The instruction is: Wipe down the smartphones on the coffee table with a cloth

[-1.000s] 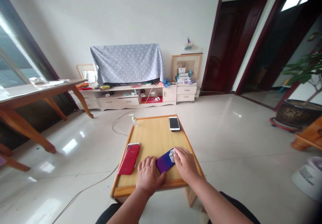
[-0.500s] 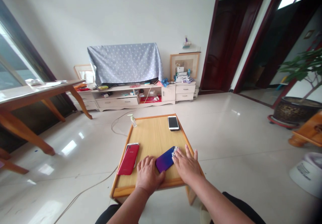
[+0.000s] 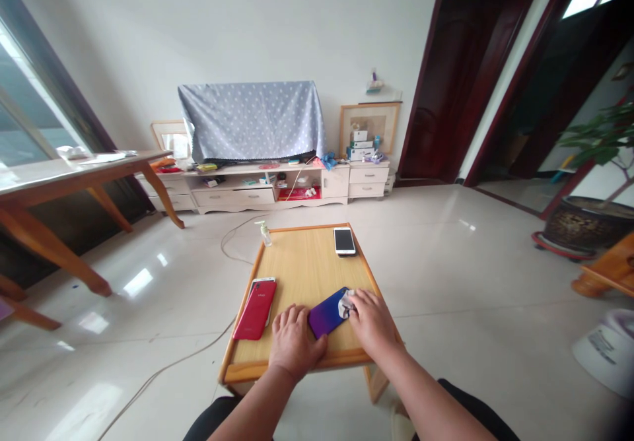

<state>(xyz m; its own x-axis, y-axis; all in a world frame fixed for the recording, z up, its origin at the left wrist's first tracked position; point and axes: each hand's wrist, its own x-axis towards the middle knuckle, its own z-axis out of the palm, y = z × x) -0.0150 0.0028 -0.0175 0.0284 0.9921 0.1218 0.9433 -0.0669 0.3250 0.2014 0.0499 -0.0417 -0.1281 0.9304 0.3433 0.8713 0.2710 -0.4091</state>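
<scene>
A blue-purple smartphone (image 3: 327, 314) lies back side up and slanted near the front of the small wooden table (image 3: 301, 256). My left hand (image 3: 294, 342) steadies its lower left end, thumb along the near edge and fingers at the left edge. Bunched in the fingers of my right hand (image 3: 371, 321) is a pale crumpled cloth (image 3: 345, 304), which touches the phone's upper right end. To the left, a red phone (image 3: 255, 309) rests partly over a white one. A white phone with a dark screen (image 3: 344, 241) sits on another dark item at the far right corner.
A small clear pump bottle (image 3: 265, 234) stands at the table's far left corner. Behind, a low white cabinet (image 3: 232, 197) carries a cloth-covered shape (image 3: 252, 121). A cable (image 3: 173, 364) runs over the floor at left. A white bucket (image 3: 607, 352) and potted plant (image 3: 584, 226) are at right.
My right hand has gone from flattened, spread fingers to fingers drawn together around the cloth, and more of the cloth shows. My left hand stays on the phone. The view has shifted slightly.
</scene>
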